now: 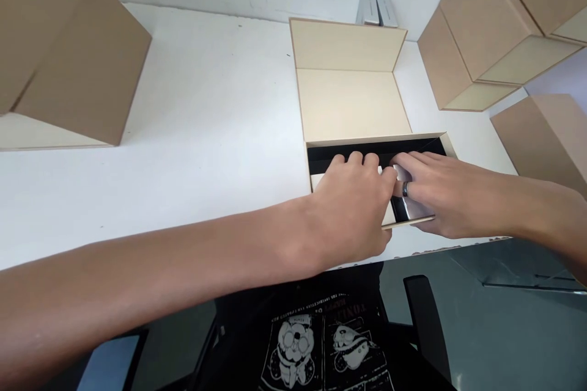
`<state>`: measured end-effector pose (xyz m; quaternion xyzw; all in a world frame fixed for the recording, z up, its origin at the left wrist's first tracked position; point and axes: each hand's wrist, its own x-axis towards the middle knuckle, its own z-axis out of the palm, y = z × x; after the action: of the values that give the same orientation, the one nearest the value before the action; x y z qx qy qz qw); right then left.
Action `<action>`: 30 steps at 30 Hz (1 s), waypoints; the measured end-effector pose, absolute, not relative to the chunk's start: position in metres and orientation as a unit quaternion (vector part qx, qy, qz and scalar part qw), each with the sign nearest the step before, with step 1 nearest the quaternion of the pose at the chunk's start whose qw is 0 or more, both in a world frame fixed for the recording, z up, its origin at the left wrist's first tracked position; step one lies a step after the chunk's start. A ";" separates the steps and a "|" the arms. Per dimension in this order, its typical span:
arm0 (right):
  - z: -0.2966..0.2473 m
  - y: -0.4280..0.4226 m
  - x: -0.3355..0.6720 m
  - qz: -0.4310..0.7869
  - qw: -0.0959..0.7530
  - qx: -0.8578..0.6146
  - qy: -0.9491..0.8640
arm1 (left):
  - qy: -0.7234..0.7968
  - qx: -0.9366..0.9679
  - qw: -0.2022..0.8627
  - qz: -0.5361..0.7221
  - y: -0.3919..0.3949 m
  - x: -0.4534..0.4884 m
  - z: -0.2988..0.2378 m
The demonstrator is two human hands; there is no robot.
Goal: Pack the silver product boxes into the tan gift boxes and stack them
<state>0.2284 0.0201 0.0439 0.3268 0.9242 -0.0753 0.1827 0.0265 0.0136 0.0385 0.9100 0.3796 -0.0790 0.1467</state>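
An open tan gift box (pixel 380 140) with a black inside sits at the near edge of the white table (pixel 192 134), its cream-lined lid (pixel 348 82) folded back flat behind it. My left hand (pixel 353 204) reaches into the box, fingers curled down over a white item (pixel 321 181) that lies inside. My right hand (pixel 435 195), with a dark ring on one finger, rests in the box from the right, fingers stretched flat and meeting the left fingertips. What lies under the hands is mostly hidden.
Stacks of closed tan boxes stand at the left (pixel 68 49) and at the right (pixel 486 30), one more at the far right (pixel 545 134). Two grey flat packs (pixel 376 9) lean on the wall behind the lid. A black chair arm (pixel 424 311) is below the table edge.
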 end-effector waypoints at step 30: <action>0.043 0.016 0.226 -0.046 0.210 0.330 0.919 | 0.650 0.758 -0.019 0.052 0.271 -0.016 0.042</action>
<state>0.2255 0.0158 0.0426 0.3298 0.9193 -0.0456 0.2097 -0.0164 0.2710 0.0419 0.7580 0.6499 0.0520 -0.0195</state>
